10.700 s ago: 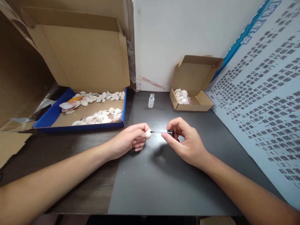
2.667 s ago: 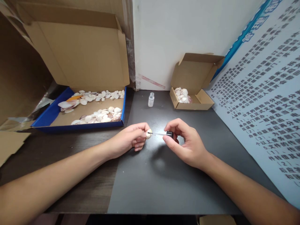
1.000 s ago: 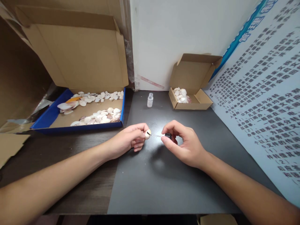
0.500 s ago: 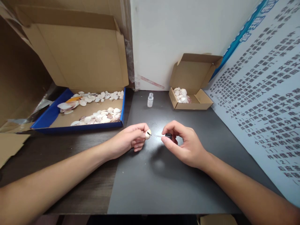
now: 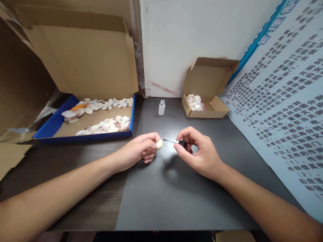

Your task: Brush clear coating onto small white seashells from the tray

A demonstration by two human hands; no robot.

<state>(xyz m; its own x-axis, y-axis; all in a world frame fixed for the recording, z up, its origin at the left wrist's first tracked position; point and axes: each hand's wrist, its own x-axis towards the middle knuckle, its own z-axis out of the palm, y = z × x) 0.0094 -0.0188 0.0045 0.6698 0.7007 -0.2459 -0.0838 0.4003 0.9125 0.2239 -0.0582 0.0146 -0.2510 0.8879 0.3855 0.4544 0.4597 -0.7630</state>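
Observation:
Near the middle of the view, my left hand (image 5: 143,148) pinches a small, pale shell (image 5: 159,144) between thumb and fingers, above the dark grey mat (image 5: 151,198). Facing it from the right, my right hand (image 5: 199,151) is closed on a brush with a black cap (image 5: 182,144) and a thin stem. The dark brush tip (image 5: 164,139) points left and stands just apart from the shell, at its upper right. An uncapped, small clear bottle (image 5: 162,108) with a white label stands upright behind the hands.
At the left, an open blue-edged box (image 5: 101,137) holds many loose shells and an orange item (image 5: 78,107). A smaller open cardboard box (image 5: 208,114) with shells is at the back right. A printed sheet (image 5: 290,134) slopes along the right side; a white wall stands behind.
The brush tip has come off the shell and lifted slightly to the upper right. My right hand has moved slightly with it, while my left hand has stayed nearly still.

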